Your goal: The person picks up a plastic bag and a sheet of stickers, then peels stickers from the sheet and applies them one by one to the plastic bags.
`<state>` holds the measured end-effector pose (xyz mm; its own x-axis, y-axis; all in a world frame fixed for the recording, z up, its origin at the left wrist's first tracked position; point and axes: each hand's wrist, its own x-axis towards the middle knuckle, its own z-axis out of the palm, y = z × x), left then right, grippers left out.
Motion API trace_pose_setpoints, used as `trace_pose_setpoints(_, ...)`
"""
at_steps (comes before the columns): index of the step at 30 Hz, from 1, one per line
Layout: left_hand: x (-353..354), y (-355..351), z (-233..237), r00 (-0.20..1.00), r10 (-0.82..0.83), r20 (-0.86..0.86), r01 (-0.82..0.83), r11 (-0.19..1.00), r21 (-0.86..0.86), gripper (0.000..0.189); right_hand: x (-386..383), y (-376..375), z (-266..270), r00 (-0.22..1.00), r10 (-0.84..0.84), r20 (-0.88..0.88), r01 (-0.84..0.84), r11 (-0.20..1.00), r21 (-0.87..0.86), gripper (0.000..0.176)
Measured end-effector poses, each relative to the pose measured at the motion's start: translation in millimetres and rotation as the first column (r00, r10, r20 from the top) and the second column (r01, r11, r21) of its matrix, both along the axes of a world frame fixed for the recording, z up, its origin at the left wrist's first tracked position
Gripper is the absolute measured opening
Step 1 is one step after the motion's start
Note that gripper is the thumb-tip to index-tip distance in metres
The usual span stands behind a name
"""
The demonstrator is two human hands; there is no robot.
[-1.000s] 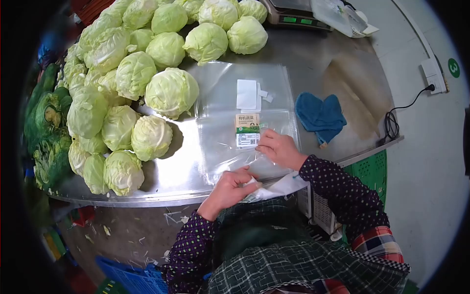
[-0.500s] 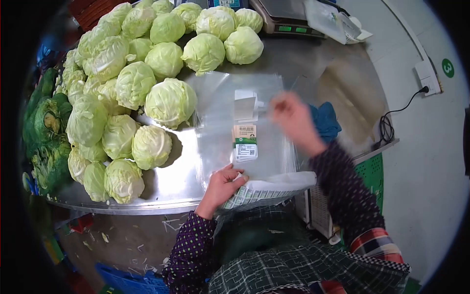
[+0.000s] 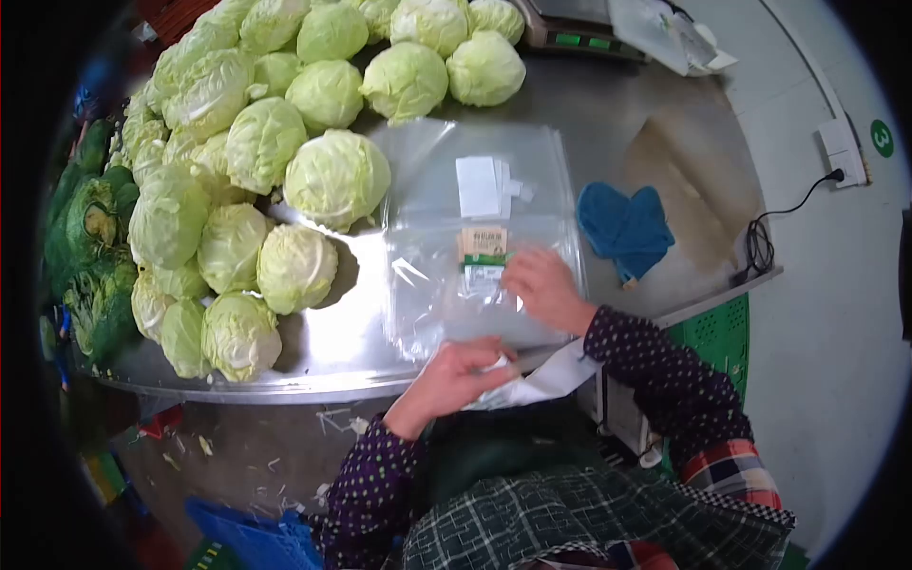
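A stack of clear plastic bags (image 3: 446, 204) lies flat on the steel table (image 3: 608, 114). A green and tan label (image 3: 483, 255) shows on the top bag. My right hand (image 3: 540, 285) presses on the bags beside that label, fingers spread. At the table's front edge my left hand (image 3: 461, 369) grips a white strip of label backing (image 3: 546, 378) that hangs over the edge.
Several pale green cabbages (image 3: 337, 176) are piled on the table's left and back. Darker leafy greens (image 3: 90, 237) lie at far left. A blue cloth (image 3: 622, 226) sits right of the bags, a scale (image 3: 579, 24) at the back, a blue crate (image 3: 252, 537) on the floor.
My right hand swung up and away over the bags, then came back down onto the top bag by the label. A further clear bag now covers the label. The left hand stayed on the strip.
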<state>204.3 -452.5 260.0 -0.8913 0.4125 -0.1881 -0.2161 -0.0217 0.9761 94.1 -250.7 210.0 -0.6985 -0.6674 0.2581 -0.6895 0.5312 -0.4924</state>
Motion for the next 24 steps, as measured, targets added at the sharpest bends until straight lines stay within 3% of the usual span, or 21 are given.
trace_pose_setpoints(1,-5.0,1.1,3.3,1.000,-0.020,0.009,0.021,1.000,-0.016,0.024,2.6,0.2,1.1,1.000,-0.005,0.010,0.005,1.000,-0.007,0.011)
trace_pose_setpoints(3,-15.5,2.4,-8.4,0.936,0.274,0.222,-0.292,0.955,0.053,0.027,-11.2,2.5,8.9,0.955,-0.033,0.293,0.031,0.999,0.011,0.013)
trace_pose_setpoints(4,-20.7,-1.2,-19.4,0.942,0.314,0.116,-0.313,0.949,-0.026,0.026,-19.6,4.1,16.0,0.895,-0.085,0.437,0.069,0.996,0.053,0.015)
trace_pose_setpoints(6,-19.4,1.9,-25.6,0.930,0.343,0.130,-0.339,0.939,-0.051,0.025,-68.0,4.2,37.4,0.813,-0.269,0.516,0.428,0.877,-0.218,0.017)
trace_pose_setpoints(7,-18.3,2.5,-29.6,0.921,0.364,0.140,-0.355,0.931,-0.083,0.023,-106.3,4.7,86.5,0.845,-0.356,0.398,0.490,0.814,-0.312,0.016)
trace_pose_setpoints(8,-15.1,3.3,-47.9,0.914,0.404,0.040,-0.398,0.911,-0.113,0.011,-99.7,1.3,110.0,0.839,-0.362,0.406,0.500,0.808,-0.312,0.016)
trace_pose_setpoints(9,-12.8,2.3,-36.3,0.917,0.396,0.044,-0.389,0.913,-0.119,0.011,-92.8,-4.2,128.4,0.905,-0.255,0.339,0.382,0.838,-0.390,0.015)
trace_pose_setpoints(10,-16.5,1.0,-17.1,0.894,0.391,0.217,-0.394,0.918,-0.030,0.007,-90.3,-11.0,138.5,0.959,-0.139,0.249,0.243,0.854,-0.460,0.015)
trace_pose_setpoints(11,-19.6,0.6,-6.7,0.849,0.365,0.383,-0.418,0.906,0.063,0.008,-66.2,-19.5,130.5,0.942,-0.035,0.335,0.134,0.951,-0.277,0.016)
trace_pose_setpoints(12,-17.9,-0.2,-15.2,0.877,0.370,0.305,-0.414,0.906,0.092,0.018,-29.1,-26.8,112.0,0.896,0.044,0.442,-0.003,0.996,-0.092,0.016)
trace_pose_setpoints(15,-15.3,0.1,-22.3,0.898,0.398,0.186,-0.404,0.915,-0.010,0.017,14.8,-38.9,75.1,0.889,0.100,0.446,-0.046,0.990,-0.131,0.015)
trace_pose_setpoints(18,-13.0,3.4,-14.6,0.878,0.419,0.231,-0.430,0.903,-0.005,0.018,23.4,-41.1,74.3,0.923,-0.005,0.385,0.031,0.998,-0.062,0.011)
trace_pose_setpoints(21,-11.7,9.3,-12.3,0.869,0.417,0.266,-0.431,0.902,-0.004,0.019,29.5,-36.4,75.7,0.945,0.013,0.326,-0.010,1.000,-0.013,0.009)
trace_pose_setpoints(24,-11.4,8.7,-7.7,0.875,0.413,0.252,-0.415,0.909,-0.047,0.022,35.6,-32.7,85.9,0.941,0.006,0.339,0.025,0.996,-0.087,0.008)
